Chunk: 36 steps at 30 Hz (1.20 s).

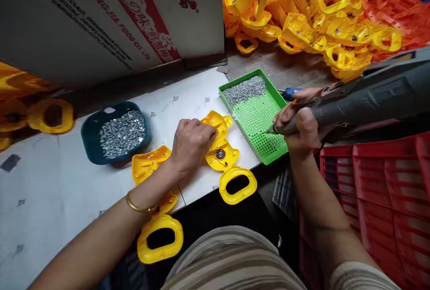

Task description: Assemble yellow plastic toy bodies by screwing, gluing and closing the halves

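My left hand, with fingers curled, grips the left edge of a yellow plastic shell; the fingertips are partly hidden. That shell lies open side up, with a round metal-centred part and thin wires inside and a ring-shaped handle over the table edge. Under my left forearm lies a second yellow shell with a similar handle. My right hand is wrapped round a dark power screwdriver. Its tip points down over a green perforated tray, which has small silver screws heaped at its far end.
A dark green bowl of small silver metal pieces stands on the white board. A large carton rises behind it. Many yellow shells are piled at the back right. A red crate stands at my right.
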{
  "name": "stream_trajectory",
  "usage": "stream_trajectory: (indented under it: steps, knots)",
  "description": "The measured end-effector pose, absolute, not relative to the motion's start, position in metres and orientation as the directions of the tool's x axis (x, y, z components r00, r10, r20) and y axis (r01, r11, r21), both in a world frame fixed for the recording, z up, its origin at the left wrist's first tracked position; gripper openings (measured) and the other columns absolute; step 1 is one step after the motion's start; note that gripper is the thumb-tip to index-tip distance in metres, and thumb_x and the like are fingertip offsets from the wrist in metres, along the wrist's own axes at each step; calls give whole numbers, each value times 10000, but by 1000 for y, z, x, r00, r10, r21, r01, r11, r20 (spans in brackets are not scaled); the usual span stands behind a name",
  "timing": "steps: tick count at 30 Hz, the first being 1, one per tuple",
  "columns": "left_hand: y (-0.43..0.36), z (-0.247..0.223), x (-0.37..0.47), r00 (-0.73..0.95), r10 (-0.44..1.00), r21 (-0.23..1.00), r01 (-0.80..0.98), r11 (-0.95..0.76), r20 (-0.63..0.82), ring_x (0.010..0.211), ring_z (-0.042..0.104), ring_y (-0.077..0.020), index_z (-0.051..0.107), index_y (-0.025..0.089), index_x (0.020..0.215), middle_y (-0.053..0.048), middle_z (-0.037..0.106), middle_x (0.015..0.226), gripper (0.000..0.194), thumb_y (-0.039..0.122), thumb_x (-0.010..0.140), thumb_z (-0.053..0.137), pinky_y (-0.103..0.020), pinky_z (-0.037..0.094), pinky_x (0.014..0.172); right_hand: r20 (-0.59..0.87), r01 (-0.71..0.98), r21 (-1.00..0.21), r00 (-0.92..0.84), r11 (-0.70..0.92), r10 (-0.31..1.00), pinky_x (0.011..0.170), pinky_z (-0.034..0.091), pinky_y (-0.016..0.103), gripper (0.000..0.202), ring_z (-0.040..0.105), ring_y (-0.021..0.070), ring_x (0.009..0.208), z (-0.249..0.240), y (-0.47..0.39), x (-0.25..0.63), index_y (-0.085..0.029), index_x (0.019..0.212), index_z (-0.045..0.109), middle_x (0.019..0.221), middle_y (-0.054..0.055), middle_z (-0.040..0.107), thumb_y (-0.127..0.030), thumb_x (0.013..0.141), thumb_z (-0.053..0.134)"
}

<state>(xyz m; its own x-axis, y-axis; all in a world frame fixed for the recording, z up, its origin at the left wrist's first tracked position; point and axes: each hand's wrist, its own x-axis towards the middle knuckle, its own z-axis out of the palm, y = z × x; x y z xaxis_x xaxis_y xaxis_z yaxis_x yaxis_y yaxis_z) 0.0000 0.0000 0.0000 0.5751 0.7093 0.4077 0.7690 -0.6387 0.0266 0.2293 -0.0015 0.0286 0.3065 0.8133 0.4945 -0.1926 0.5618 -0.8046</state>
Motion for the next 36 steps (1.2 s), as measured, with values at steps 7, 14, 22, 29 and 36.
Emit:
stream_trajectory:
  steps: [7, 14, 22, 29, 36]
  knots:
    - [-1, 0, 1, 584, 712, 42, 761, -648, 390, 662, 527, -190, 640, 165, 743, -30, 637, 642, 193, 156, 898, 527, -325, 336, 636, 472, -67, -857, 297, 511, 830, 419, 415, 299, 227, 436, 132, 398, 25, 1, 228, -316, 890, 613, 516, -58, 471, -501, 769, 664]
    - [-3, -4, -1, 534, 754, 145, 771, -620, 382, 677, 522, -185, 686, 165, 814, -23, 672, 695, 176, 210, 916, 549, -324, 358, 653, 530, -103, -814, 273, 572, 803, 404, 404, 270, 160, 446, 111, 404, 20, 3, 226, -301, 925, 661, 530, -58, 485, -398, 798, 665]
    - [-10, -4, 0, 554, 742, 80, 778, -623, 377, 723, 526, -189, 679, 167, 845, -28, 675, 723, 149, 135, 901, 544, -332, 367, 690, 488, -93, -844, 278, 529, 827, 354, 354, 291, 186, 440, 125, 390, 19, 1, 223, -316, 900, 662, 541, -48, 493, -427, 757, 704]
    - [-11, -7, 3, 552, 751, 15, 802, -597, 363, 738, 518, -208, 658, 164, 822, -41, 669, 727, 137, 179, 913, 556, -335, 359, 674, 501, -128, -831, 251, 542, 828, 413, 414, 301, 259, 467, 125, 429, 37, -8, 217, -266, 886, 646, 554, -44, 483, -457, 724, 715]
    - [-12, -4, 2, 597, 713, 8, 765, -644, 369, 759, 513, -216, 668, 151, 896, -52, 691, 787, 164, 150, 935, 509, -351, 365, 696, 593, -287, -730, 182, 620, 784, 374, 375, 273, 232, 409, 110, 385, 63, 6, 185, -272, 933, 582, 524, -68, 429, -420, 772, 660]
